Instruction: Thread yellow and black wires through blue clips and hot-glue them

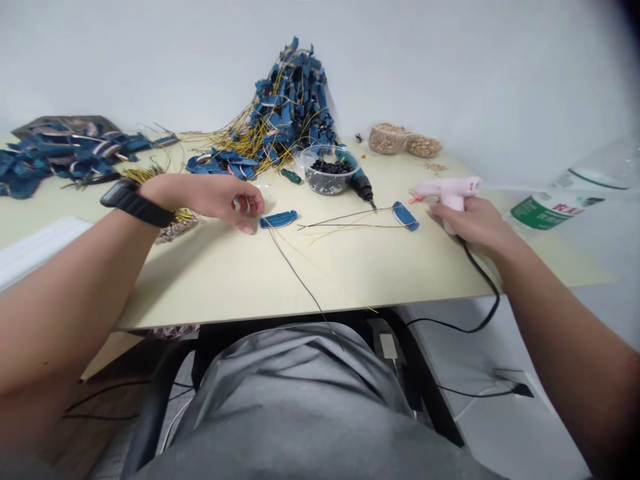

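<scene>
My right hand (470, 223) is wrapped round the handle of a pink glue gun (453, 189), whose nozzle points left. Its black cord drops over the table edge. My left hand (227, 200) hovers at the left with fingers curled and apart, holding nothing that I can see. Just right of its fingertips lies a blue plastic piece (279, 219) with thin dark and yellow wires running toward the front edge. Another blue piece (405, 217) rests left of the glue gun, its wires stretching to the left.
Behind stand a tall heap of blue wired parts (295, 100), a tub of black pieces (330, 175), a power drill (361, 183) and a green-labelled bottle (565, 197). More blue parts (65, 153) lie at the far left. Two tubs of beige bits (389, 139) sit at the back.
</scene>
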`<action>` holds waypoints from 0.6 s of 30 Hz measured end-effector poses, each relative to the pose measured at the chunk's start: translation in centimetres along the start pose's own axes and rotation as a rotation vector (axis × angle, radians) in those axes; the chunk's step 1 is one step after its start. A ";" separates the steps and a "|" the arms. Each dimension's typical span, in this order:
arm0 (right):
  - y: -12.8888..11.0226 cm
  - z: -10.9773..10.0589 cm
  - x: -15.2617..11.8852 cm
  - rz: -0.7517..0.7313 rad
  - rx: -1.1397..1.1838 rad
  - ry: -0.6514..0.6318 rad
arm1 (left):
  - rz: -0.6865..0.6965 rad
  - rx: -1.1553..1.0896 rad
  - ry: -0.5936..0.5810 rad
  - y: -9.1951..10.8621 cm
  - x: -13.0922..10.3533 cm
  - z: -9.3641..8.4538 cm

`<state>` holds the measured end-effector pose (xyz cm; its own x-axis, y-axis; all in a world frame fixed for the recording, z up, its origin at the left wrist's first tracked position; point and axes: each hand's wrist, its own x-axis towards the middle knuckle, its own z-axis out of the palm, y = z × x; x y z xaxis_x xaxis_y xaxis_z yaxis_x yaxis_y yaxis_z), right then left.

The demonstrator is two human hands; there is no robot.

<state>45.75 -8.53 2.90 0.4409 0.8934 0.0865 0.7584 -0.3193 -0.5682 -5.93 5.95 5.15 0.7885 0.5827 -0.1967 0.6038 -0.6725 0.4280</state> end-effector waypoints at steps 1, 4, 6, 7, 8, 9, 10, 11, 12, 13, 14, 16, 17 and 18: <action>-0.2 -0.3 -0.4 0.034 -0.023 -0.008 | -0.008 -0.001 -0.004 0.0 0.0 0.0; -0.3 -1.0 -2.1 0.019 -0.101 0.032 | -0.083 0.001 -0.033 0.1 0.1 -0.1; -0.1 -1.2 -3.8 -0.014 -0.179 0.187 | -0.113 0.003 -0.044 0.1 0.2 -0.3; 0.0 -1.3 -4.9 -0.022 -0.213 0.299 | -0.115 0.004 -0.041 0.1 0.2 -0.3; -0.2 -1.2 -6.0 -0.017 -0.239 0.420 | -0.112 0.003 -0.035 0.0 0.3 -0.3; -0.6 -1.1 -7.2 -0.058 -0.230 0.448 | -0.108 -0.002 -0.028 -0.1 0.4 -0.3; -1.4 -0.9 -8.3 -0.100 -0.185 0.389 | -0.103 -0.010 -0.022 -0.1 0.4 -0.3; -2.5 -0.7 -9.2 -0.164 -0.127 0.323 | -0.099 -0.022 -0.016 0.0 0.4 -0.3; -4.0 -0.3 -9.9 -0.274 -0.072 0.236 | -0.097 -0.038 -0.013 0.1 0.4 -0.3; -5.8 0.3 -10.3 -0.423 -0.029 0.145 | -0.096 -0.054 -0.014 0.3 0.3 -0.3; -7.7 1.0 -10.3 -0.570 -0.022 0.049 | -0.095 -0.067 -0.018 0.5 0.3 -0.3; -11.9 3.0 -9.4 -0.761 -0.007 -0.137 | -0.088 -0.082 -0.025 1.0 0.2 -0.2; -13.9 4.3 -8.5 -0.834 0.005 -0.200 | -0.081 -0.083 -0.025 1.2 0.2 -0.1; -15.8 5.6 -7.6 -0.905 0.010 -0.256 | -0.071 -0.080 -0.021 1.3 0.2 0.0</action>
<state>27.76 -8.49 6.59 -0.4347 0.8431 0.3166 0.7564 0.5325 -0.3799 -5.00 5.17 5.72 0.7470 0.6174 -0.2467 0.6474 -0.5911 0.4811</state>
